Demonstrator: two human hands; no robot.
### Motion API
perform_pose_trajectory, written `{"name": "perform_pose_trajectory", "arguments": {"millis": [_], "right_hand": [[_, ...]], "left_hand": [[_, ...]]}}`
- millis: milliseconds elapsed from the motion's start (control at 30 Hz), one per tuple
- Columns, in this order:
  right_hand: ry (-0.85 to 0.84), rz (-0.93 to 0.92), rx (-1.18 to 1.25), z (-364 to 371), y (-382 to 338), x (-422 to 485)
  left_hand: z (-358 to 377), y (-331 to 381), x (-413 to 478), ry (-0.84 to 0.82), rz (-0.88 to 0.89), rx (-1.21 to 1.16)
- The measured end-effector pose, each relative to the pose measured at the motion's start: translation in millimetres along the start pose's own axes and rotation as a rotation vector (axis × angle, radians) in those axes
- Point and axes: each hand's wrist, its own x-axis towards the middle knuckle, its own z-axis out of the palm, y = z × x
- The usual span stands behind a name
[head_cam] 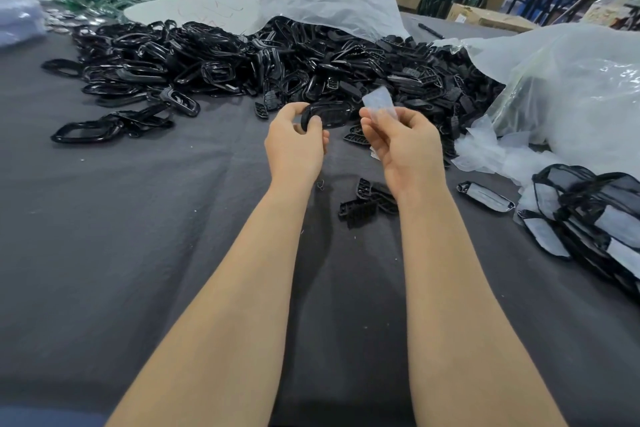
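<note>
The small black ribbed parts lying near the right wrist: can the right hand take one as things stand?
Probably yes, but not at once. The parts lie uncovered on the grey cloth close by, yet the right hand pinches a clear film piece, so its fingers are busy.

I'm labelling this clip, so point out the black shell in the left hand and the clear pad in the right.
black shell [330,114], head view, middle of its face
clear pad [379,102], head view, its upper half
</note>
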Motion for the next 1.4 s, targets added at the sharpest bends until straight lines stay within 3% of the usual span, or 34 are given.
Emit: {"name": "perform_pose_trajectory", "arguments": {"millis": [267, 467, 567, 800, 1100, 1400], "right_hand": [[-0.185, -0.076, -0.131, 4.2, 2.0, -6.1], [-0.024, -0.317, -0.485, 4.8, 10.9, -6.8], [0.068, -0.335, -0.544, 4.5, 15.4, -4.9], [0.134, -0.101, -0.296, 7.5, 19.3, -2.9], [0.175, -0.099, -0.154, 10.2, 21.0, -0.1], [-0.017, 0.084, 0.024, 1.6, 11.5, 3.5]], "left_hand": [[-0.2, 1.7, -1.2, -0.009, 0.031, 0.052], [2.3, 4.2, -5.1, -0.073, 0.108, 0.155], [3.9, 5.3, -7.4, -0.109, 0.143, 0.178], [6.1, 3.7, -8.6, -0.159, 0.168, 0.186], [7.6, 1.5, -6.7, -0.178, 0.168, 0.128], [5.1, -0.1, -3.1, -0.191, 0.144, 0.121]]}}
